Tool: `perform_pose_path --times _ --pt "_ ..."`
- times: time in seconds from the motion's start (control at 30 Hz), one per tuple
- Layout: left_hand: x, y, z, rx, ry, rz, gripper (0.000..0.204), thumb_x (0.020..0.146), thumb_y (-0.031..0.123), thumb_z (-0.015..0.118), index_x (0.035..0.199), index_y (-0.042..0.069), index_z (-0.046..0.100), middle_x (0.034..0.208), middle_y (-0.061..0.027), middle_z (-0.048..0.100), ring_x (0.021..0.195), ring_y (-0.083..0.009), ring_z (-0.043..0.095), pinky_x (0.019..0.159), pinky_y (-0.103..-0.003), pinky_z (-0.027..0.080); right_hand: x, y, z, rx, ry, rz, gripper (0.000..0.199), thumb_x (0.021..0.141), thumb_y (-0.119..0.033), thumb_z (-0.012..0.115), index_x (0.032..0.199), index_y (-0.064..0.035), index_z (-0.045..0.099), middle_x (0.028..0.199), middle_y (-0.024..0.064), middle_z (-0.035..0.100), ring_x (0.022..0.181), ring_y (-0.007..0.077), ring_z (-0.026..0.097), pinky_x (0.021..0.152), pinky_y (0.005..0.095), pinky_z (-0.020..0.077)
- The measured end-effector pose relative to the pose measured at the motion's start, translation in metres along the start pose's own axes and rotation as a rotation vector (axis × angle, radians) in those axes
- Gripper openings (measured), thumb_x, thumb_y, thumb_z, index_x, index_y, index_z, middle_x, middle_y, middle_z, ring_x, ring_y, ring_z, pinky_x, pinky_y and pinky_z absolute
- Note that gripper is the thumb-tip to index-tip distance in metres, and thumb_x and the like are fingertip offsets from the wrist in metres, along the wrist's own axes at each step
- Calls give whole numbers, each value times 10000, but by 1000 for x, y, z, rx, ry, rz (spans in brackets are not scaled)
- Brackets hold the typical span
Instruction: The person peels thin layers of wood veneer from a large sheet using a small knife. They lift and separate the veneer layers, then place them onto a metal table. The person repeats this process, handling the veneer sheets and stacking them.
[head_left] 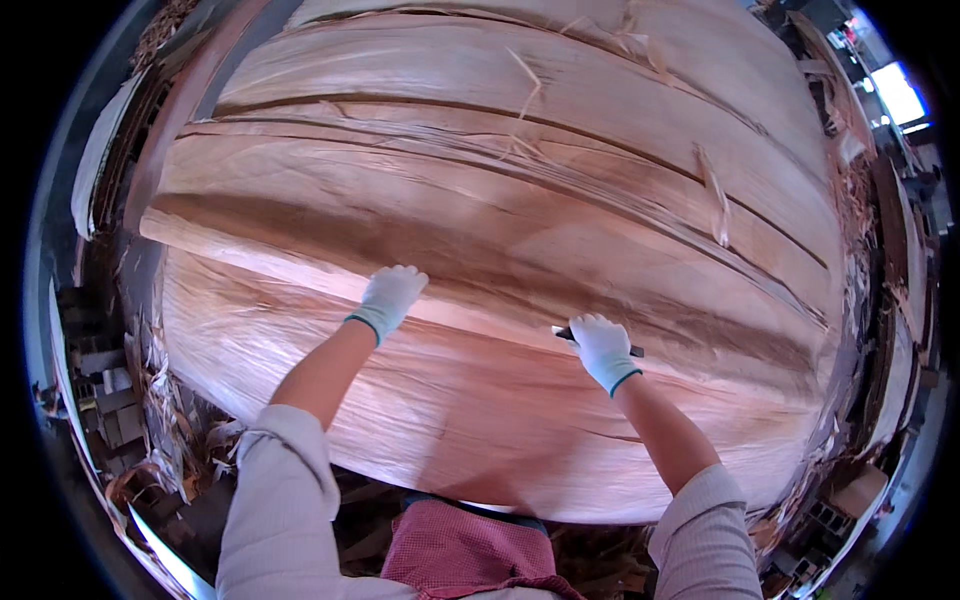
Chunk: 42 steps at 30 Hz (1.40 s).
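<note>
A wide, thin sheet of pale reddish wood veneer [300,183] lies across the stack. Its near edge is raised in a long curled ridge [240,255] that runs from far left to lower right. My left hand [393,296], in a white glove with a green cuff, is closed on that ridge left of centre. Further right, my right hand [601,350], gloved the same way, is wrapped round a dark-handled tool that looks like a knife [638,351]. The tool's light tip sticks out on the left of the fist. This hand rests at the ridge too; whether its fingers also pinch the veneer is hidden.
More veneer sheets [450,400] lie under and in front of the ridge. Behind, overlapping strips [600,85] show dark gaps and a loose splinter [713,195]. Torn scraps [175,440] line the left side. Stacked bark-coloured sheets [893,270] stand at the right.
</note>
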<state>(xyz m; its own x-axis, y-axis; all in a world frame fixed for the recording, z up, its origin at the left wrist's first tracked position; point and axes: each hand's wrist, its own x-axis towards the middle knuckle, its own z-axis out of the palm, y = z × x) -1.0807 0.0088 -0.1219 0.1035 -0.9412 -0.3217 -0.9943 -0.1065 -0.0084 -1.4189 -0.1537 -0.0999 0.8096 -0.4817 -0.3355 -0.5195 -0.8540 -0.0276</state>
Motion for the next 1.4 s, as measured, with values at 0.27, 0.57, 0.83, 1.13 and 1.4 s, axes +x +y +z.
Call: perform_pose_path --times 0.27,0.57,0.83,1.13,1.4 --pt "-13 20 -45 88 218 10 71 780 119 555 843 152 562 801 -50 566 776 -239 604 630 -363 512 -34 25 -59 38 35 -32 179 792 -282 654 885 -143 590 833 31 617 808 216 635 603 380 513" --pt "-38 108 55 -99 31 24 287 810 159 567 1089 92 564 1067 -140 541 994 -267 547 771 -352 515 -18 85 3 487 -123 178 247 850 -251 603 1002 -58 621 956 204 632 873 380 605 695 459 475" --pt "-54 72 31 -707 -71 29 445 832 192 601 1230 18 508 1291 -226 480 1165 -391 485 962 -461 424 181 114 12 111 305 419 268 885 -192 520 1136 -99 541 1098 144 608 993 337 596 810 460 511" --pt "10 -20 3 -467 251 -272 642 832 191 632 1401 58 365 1444 -193 346 1277 -363 399 1064 -444 335 156 110 -6 -2 149 220 217 853 -178 553 1066 -138 556 955 95 603 942 305 598 702 437 528" --pt "92 -81 -38 78 -58 -120 400 779 200 670 1160 106 591 1118 -124 626 1081 -295 589 941 -439 437 56 55 -16 240 202 125 148 845 -134 576 985 -95 551 923 128 613 882 321 600 717 462 490"
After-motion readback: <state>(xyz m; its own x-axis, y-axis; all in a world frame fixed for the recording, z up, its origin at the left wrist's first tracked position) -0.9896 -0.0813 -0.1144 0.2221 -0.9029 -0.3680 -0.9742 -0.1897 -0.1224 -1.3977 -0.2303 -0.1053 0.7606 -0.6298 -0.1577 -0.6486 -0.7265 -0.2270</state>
